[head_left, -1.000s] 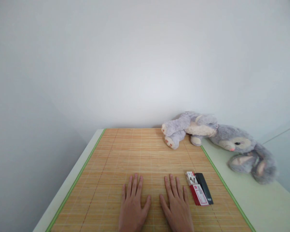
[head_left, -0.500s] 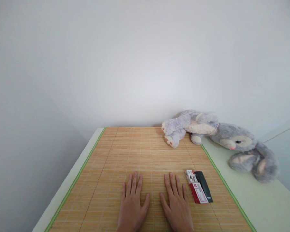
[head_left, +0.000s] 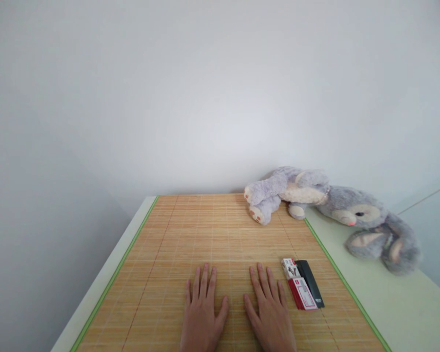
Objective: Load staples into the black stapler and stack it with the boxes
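Observation:
My left hand (head_left: 202, 313) lies palm down on the bamboo mat (head_left: 190, 234), fingers stretched out and holding nothing. Palm down to the right of it, my right hand (head_left: 271, 313) also rests flat with its fingers spread. Just beyond the right hand's fingers sits a small white box (head_left: 290, 268) with a dark clip-like picture. Below that box is a red and white box (head_left: 303, 294). A long black object (head_left: 310, 283), stapler-like in shape, lies along the right side of both boxes. Neither hand touches these things.
A grey plush rabbit (head_left: 307, 193) lies on its side at the back right, across the mat's edge. Under the mat is a pale table (head_left: 399, 303), its border showing left and right. A plain wall (head_left: 220, 98) rises behind.
The view has shifted very slightly. Both hands stay flat on the mat, and the boxes, black object and plush rabbit keep their places.

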`<state>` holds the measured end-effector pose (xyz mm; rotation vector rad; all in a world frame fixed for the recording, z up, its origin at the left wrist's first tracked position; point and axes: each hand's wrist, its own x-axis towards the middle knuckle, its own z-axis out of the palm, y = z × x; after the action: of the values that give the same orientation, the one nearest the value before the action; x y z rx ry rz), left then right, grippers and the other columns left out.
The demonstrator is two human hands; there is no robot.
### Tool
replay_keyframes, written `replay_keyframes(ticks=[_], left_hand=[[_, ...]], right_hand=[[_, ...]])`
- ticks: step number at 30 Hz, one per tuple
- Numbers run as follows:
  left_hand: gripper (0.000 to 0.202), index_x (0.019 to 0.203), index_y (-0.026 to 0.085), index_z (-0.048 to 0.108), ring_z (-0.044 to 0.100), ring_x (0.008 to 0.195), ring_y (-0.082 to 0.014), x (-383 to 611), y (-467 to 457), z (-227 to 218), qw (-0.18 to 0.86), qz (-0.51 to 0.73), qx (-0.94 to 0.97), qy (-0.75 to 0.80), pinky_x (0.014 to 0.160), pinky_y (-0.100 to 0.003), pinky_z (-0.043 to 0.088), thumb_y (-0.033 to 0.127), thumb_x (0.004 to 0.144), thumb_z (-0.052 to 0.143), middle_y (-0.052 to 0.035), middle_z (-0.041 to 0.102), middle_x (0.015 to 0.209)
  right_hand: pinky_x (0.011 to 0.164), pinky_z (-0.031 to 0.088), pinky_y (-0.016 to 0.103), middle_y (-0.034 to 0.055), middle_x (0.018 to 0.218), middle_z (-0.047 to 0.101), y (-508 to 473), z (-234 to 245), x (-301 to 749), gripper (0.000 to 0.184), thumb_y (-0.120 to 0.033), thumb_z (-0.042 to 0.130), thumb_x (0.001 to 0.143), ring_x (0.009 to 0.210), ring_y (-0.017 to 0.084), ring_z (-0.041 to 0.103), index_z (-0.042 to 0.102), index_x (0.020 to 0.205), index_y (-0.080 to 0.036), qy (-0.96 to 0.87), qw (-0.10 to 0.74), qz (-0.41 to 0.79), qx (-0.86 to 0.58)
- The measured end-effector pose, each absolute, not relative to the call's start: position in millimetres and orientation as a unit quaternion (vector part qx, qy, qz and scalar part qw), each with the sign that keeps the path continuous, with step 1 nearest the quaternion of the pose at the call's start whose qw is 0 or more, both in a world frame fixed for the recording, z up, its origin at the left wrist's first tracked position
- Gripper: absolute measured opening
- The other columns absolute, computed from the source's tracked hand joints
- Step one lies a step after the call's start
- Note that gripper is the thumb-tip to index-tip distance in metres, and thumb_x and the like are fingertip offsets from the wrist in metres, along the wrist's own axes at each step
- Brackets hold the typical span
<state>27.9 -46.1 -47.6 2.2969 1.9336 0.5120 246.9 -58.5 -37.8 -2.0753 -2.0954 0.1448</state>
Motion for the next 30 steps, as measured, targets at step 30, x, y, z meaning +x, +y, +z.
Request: replay_keyframes(ticks=[30], left_hand=[[0.075,0.164,0.022,0.034,0.006,0.163,-0.0377,55,-51,-46,-0.008,0.147,0.731,0.667,0.128,-0.067,0.009,0.051,0.096,0.051,-0.0081,0.024,0.174]], right_hand=[[0.128,0.015,0.06,-0.0003,0.176,0.009,-59,-36,246,0.071,-0.051,0.036,0.105,0.163,0.031,0.011,0.011,0.168,-0.031,-0.709,0.087,0.048,-0.698]])
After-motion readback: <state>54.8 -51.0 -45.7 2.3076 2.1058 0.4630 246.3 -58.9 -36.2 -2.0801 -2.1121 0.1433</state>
